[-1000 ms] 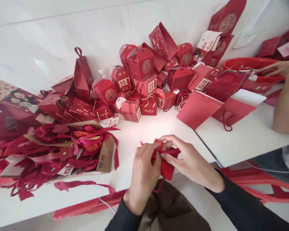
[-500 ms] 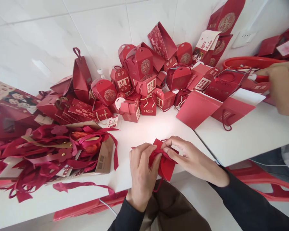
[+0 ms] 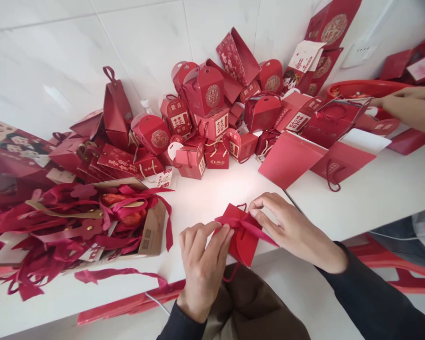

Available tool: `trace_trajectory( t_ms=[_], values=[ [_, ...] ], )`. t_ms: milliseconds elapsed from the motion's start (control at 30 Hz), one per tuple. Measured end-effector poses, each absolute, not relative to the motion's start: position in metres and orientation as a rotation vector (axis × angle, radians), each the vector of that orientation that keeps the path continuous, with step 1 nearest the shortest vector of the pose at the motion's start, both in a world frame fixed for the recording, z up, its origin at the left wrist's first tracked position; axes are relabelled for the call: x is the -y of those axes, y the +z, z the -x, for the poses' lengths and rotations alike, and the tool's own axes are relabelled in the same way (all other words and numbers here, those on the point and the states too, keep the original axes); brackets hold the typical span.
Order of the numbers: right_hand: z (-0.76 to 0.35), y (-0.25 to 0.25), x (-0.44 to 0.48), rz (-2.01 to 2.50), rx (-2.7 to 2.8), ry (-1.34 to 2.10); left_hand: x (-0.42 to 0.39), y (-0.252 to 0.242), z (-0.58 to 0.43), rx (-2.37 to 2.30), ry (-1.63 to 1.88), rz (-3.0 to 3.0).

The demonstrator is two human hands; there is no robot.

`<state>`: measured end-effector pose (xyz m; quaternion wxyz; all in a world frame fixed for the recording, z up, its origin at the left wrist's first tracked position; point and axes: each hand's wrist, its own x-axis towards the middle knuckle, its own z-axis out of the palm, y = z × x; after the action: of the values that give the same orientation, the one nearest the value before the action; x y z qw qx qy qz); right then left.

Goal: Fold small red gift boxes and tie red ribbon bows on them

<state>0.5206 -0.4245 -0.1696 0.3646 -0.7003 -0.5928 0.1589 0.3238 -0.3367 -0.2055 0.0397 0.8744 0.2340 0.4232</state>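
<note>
Ribbon (image 3: 247,225) across red box (image 3: 243,244), partly hidden under left hand (image 3: 201,264), right hand (image 3: 292,231).

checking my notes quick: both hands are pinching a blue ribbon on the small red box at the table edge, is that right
Not quite: the ribbon is red, not blue. The head view shows the left hand and the right hand pinching it on the small red box at the table edge.

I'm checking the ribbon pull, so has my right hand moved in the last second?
Yes. The right hand, pinching the red ribbon, has shifted rightward, away from the cardboard box, and now covers the seam between the tables.
</note>
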Motion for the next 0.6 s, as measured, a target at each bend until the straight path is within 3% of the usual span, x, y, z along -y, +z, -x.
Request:
trace_trajectory(
  t_ms=[600],
  values=[
    [-0.525,-0.188,0.425,1.92,1.386,0.485,0.349,-0.211,-0.306,-0.909,1.092,-2.299]
  ],
)
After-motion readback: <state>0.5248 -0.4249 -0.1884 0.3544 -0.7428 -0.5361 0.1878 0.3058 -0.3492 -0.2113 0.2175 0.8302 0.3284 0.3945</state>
